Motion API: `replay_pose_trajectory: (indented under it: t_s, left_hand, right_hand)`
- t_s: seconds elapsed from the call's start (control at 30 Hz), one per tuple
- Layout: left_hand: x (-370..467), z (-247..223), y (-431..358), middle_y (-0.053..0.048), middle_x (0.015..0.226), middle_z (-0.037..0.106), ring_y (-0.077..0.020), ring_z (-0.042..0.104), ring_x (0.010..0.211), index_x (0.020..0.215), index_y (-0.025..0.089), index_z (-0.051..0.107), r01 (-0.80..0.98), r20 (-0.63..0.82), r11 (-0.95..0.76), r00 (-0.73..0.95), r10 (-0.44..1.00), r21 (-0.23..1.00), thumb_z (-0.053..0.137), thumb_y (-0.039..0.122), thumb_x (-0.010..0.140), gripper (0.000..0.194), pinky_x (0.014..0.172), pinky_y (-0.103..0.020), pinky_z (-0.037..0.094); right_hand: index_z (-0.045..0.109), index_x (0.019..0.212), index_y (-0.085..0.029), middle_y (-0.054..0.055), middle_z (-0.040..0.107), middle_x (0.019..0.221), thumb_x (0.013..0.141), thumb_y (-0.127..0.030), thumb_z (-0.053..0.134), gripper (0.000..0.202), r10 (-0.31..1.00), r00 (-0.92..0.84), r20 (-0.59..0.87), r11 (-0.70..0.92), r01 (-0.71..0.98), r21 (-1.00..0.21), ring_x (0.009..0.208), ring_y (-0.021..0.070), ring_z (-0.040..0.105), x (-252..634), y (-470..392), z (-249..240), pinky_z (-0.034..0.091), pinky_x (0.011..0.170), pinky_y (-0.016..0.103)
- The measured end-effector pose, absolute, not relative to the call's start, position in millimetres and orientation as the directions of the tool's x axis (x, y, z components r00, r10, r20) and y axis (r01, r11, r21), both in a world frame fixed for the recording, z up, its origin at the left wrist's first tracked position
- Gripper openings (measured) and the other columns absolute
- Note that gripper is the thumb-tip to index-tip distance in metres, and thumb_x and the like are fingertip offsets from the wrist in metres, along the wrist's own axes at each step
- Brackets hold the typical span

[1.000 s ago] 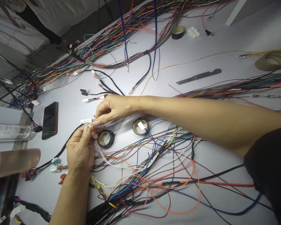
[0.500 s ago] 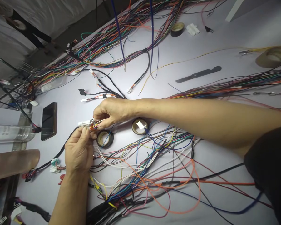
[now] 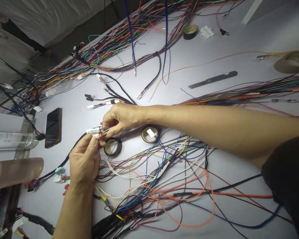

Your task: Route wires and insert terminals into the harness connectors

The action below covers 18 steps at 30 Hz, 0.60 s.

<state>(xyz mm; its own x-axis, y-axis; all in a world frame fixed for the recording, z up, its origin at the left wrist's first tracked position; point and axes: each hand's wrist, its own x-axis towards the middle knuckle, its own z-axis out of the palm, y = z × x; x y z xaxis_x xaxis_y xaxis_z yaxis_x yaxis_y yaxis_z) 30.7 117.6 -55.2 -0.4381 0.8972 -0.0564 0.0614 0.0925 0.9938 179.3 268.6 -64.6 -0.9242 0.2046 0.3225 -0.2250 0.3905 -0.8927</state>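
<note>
— Fingers of our left hand [image 3: 84, 159] press together in a pinch, thumb uppermost, on a white connector [image 3: 96, 135] left of the frame's centre. Fingers of our right hand [image 3: 123, 116] pinch thin wires [image 3: 107, 130] at its right end; how firmly, we cannot tell.

— How do we rate the handling?

— In our judgement, the connector wants a steady hold by its body, and the wires are best kept straight and unkinked close to it.

— Materials?

— We note what looks like hard moulded plastic, blocky, with orange at the wire end. Beside it sits a slimmer white housing [image 3: 91, 130], almost tubular. The wires appear smooth-coated and flexible.

— And outward from the hands?

— Just to their right, a black tape roll [image 3: 118, 150], a squat ring. Across the lower centre we find loose coloured wires [image 3: 149, 184], looped and tangled. At the left we record a phone [image 3: 53, 127], flat and glossy; at upper right, a grey blade [image 3: 213, 80], long, thin and apparently metal.
</note>
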Motion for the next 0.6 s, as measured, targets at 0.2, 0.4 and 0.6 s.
replay_pose_trajectory:
  t_s: [0.2, 0.4, 0.6]
  left_hand:
    - [25.9, -58.4, 116.3, -0.003, 0.073, 0.061, -0.0118, 0.056, 0.074, 0.075, 0.016, 0.069, 0.083, -0.036, 0.079, -0.426, 0.904, 0.993, 0.074, 0.035, 0.075, 0.020, 0.084, -0.023, 0.047]
    - [24.4, -58.6, 116.4, -0.003, 0.072, 0.061, -0.0120, 0.056, 0.074, 0.074, 0.016, 0.068, 0.060, -0.049, 0.082, -0.423, 0.905, 0.995, 0.075, 0.033, 0.073, 0.019, 0.080, -0.022, 0.047]
    - [25.4, -59.5, 117.9, -0.003, 0.074, 0.062, -0.0111, 0.055, 0.073, 0.076, 0.015, 0.070, 0.063, -0.051, 0.085, -0.422, 0.905, 0.994, 0.075, 0.032, 0.074, 0.018, 0.080, -0.021, 0.047]
  right_hand:
    - [0.065, 0.086, -0.006, 0.001, 0.062, 0.074, 0.081, -0.014, 0.069, 0.010, 0.201, -0.942, 0.269, 0.347, -0.188, -0.919, 0.068, 0.0082, 0.053, 180.7, 268.5, -62.4, 0.040, 0.064, 0.020]
    - [0.065, 0.083, -0.007, 0.000, 0.061, 0.072, 0.082, -0.013, 0.067, 0.007, 0.182, -0.947, 0.263, 0.338, -0.191, -0.921, 0.066, 0.0077, 0.050, 182.7, 268.9, -60.0, 0.039, 0.064, 0.020]
    - [0.065, 0.084, -0.006, 0.003, 0.064, 0.075, 0.086, -0.009, 0.059, 0.007, 0.183, -0.951, 0.251, 0.300, -0.189, -0.935, 0.068, 0.0090, 0.053, 184.1, 268.8, -57.9, 0.041, 0.067, 0.021]
